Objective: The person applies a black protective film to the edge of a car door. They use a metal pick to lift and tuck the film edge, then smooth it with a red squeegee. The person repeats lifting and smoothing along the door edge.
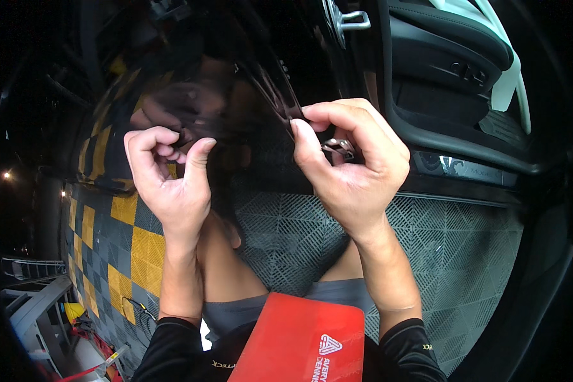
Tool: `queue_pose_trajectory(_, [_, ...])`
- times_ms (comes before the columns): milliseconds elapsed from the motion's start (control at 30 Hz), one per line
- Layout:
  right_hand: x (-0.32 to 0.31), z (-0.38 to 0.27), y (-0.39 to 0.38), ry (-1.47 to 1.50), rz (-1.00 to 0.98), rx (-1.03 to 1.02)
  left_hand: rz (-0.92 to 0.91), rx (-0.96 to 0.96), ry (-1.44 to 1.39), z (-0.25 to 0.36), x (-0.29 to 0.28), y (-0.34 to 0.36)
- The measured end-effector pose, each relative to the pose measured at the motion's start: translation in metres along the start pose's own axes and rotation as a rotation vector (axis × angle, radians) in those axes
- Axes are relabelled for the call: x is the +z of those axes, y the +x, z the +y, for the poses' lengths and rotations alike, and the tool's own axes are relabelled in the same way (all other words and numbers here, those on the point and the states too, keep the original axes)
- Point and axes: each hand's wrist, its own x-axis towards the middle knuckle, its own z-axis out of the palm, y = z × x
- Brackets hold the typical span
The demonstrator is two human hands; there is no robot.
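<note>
My right hand (353, 156) pinches a dark, glossy strip of film (288, 105) between thumb and forefinger. The strip runs up and left in folds against a glossy black car panel (235, 137). Inside the curl of that hand shows a small shiny metallic thing (339, 150), whose kind I cannot make out. To the left, my left hand (172, 178) has its fingers curled in front of the panel, thumb and forefinger tips a little apart. Something dark lies between them, too dim to name. The panel mirrors the hand.
At right is an open door area with a black car seat (452, 48) and a sill (458, 167). A metal striker loop (355, 21) juts out above. A red flat card (305, 337) is close in front of my chest. Grey floor tiles (439, 254) lie below; a grey stand (44, 318) is lower left.
</note>
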Motion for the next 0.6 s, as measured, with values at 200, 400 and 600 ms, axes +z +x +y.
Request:
queue_pose_trajectory(200, [-0.003,-0.005,0.005,-0.133,-0.053,-0.038,-0.015,0.029,0.060,0.003,-0.002,0.002])
queue_pose_trajectory(400, [0.006,0.001,0.001,-0.157,0.039,-0.117,-0.038,0.020,0.096,0.004,-0.003,0.003])
queue_pose_trajectory(600, [0.009,-0.001,-0.003,0.006,0.038,0.133,-0.008,0.025,0.091,0.005,-0.002,0.007])
